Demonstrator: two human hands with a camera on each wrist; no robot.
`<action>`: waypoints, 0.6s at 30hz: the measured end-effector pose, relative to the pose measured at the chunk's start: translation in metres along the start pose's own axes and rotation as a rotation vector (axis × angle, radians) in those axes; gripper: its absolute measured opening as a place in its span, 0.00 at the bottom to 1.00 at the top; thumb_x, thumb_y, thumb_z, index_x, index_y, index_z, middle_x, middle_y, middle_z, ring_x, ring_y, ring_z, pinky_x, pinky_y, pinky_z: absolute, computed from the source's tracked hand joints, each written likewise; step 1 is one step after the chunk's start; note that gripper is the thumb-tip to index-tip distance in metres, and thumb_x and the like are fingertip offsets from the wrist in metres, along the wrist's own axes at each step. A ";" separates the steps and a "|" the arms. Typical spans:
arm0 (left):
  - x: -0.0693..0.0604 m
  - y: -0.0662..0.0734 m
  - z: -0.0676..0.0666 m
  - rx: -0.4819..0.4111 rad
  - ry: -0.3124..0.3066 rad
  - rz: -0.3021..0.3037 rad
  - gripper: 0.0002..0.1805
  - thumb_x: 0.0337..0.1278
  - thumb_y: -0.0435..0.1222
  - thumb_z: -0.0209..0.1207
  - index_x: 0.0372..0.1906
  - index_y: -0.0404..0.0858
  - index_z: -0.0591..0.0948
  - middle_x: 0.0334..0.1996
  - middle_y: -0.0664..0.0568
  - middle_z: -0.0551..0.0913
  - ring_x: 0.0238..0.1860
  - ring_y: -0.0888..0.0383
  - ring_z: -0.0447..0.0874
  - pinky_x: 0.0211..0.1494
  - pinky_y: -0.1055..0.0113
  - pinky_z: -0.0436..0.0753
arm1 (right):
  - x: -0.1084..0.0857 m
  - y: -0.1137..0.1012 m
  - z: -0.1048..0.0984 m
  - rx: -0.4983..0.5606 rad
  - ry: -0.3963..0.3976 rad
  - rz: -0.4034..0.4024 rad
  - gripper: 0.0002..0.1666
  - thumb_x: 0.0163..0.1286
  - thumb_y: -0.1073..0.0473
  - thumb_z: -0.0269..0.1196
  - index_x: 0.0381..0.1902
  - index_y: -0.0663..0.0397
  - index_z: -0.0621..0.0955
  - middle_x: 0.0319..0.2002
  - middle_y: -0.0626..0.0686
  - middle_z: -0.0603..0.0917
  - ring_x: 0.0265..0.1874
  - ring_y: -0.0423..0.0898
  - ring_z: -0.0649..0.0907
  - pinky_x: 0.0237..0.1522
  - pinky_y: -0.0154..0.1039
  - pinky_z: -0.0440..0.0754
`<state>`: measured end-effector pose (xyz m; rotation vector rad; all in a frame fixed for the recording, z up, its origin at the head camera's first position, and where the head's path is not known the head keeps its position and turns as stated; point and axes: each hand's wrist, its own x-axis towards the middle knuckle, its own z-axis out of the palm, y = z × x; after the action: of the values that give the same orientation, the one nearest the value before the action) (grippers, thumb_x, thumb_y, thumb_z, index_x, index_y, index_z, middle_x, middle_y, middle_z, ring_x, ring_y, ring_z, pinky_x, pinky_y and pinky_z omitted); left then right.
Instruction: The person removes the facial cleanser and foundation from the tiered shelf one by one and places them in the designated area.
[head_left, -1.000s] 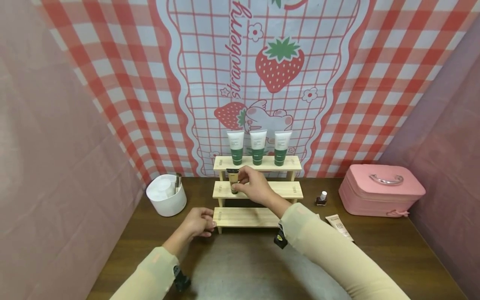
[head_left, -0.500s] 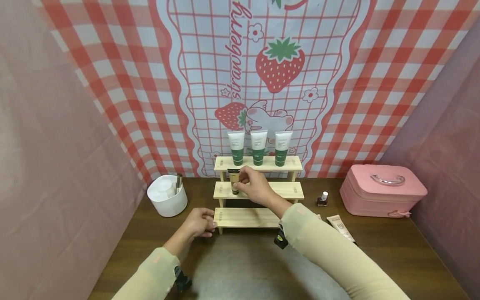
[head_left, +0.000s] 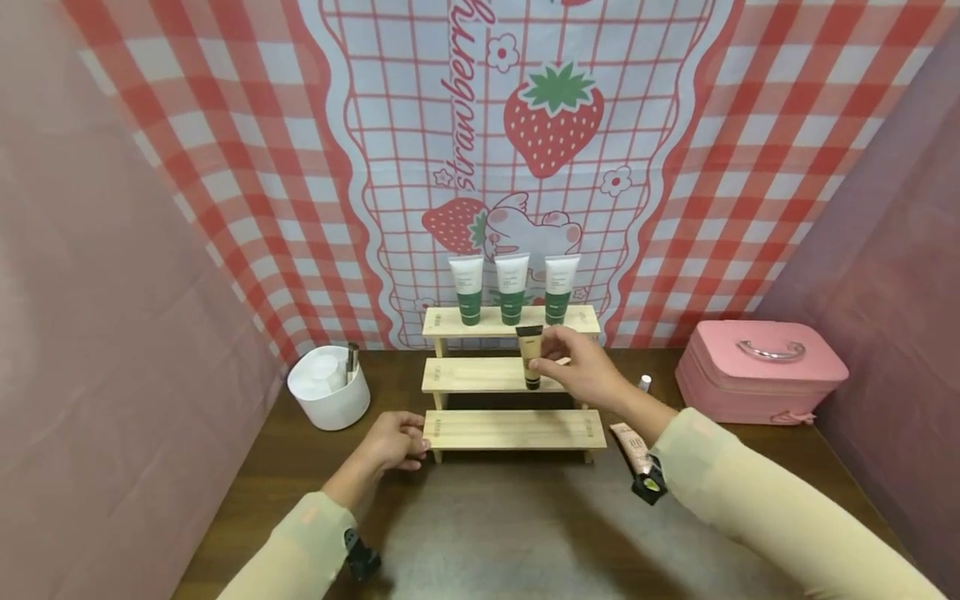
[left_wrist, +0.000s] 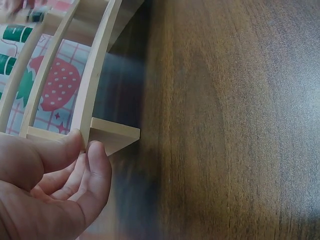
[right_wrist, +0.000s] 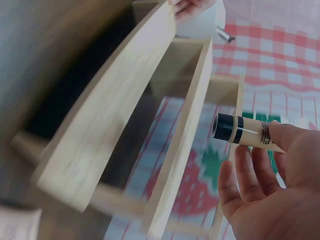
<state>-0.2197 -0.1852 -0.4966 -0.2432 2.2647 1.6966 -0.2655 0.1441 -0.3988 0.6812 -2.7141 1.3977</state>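
Note:
In the head view a three-tier wooden rack (head_left: 514,430) stands mid-table. My right hand (head_left: 588,371) pinches a small beige tube (head_left: 532,360) with black ends, upright at the middle tier; the right wrist view shows the tube (right_wrist: 252,132) between thumb and fingers (right_wrist: 252,172). Whether its base touches the tier I cannot tell. My left hand (head_left: 393,442) grips the left end of the lowest tier, thumb and fingers pinching the board's corner (left_wrist: 84,127) in the left wrist view. Three white and green tubes (head_left: 512,290) stand on the top tier.
A white round container (head_left: 330,408) with brushes stands left of the rack. To the right are a pink case (head_left: 761,375), a bottle's white cap (head_left: 645,382) and a beige tube lying flat (head_left: 632,446), partly covered by my right wrist.
My right hand has moved to the right along the middle tier, carrying the small tube away from the tier's left part. The left hand keeps its hold on the rack. The head view has shifted slightly.

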 end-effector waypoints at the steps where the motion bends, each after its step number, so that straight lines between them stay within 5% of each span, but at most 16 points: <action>1: 0.000 0.000 0.000 -0.004 0.001 -0.004 0.24 0.58 0.17 0.62 0.60 0.22 0.75 0.38 0.40 0.83 0.30 0.53 0.82 0.30 0.60 0.90 | -0.007 0.004 -0.009 -0.008 0.009 -0.002 0.16 0.71 0.56 0.70 0.51 0.55 0.79 0.44 0.54 0.86 0.46 0.49 0.86 0.45 0.45 0.86; 10: 0.000 -0.001 -0.001 -0.002 -0.006 -0.001 0.24 0.58 0.17 0.63 0.60 0.22 0.75 0.38 0.40 0.83 0.31 0.52 0.82 0.30 0.60 0.90 | -0.079 0.057 -0.079 -0.063 0.067 0.129 0.23 0.71 0.56 0.69 0.57 0.64 0.78 0.45 0.61 0.86 0.39 0.45 0.86 0.37 0.35 0.89; 18: -0.001 0.000 -0.002 0.004 -0.009 0.000 0.24 0.58 0.19 0.64 0.60 0.22 0.75 0.38 0.40 0.83 0.30 0.53 0.82 0.29 0.61 0.90 | -0.134 0.118 -0.112 -0.027 0.073 0.210 0.21 0.72 0.62 0.67 0.56 0.72 0.78 0.40 0.61 0.87 0.29 0.35 0.82 0.26 0.35 0.85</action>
<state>-0.2194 -0.1869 -0.4958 -0.2338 2.2612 1.6904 -0.2103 0.3410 -0.4507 0.3446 -2.8088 1.3896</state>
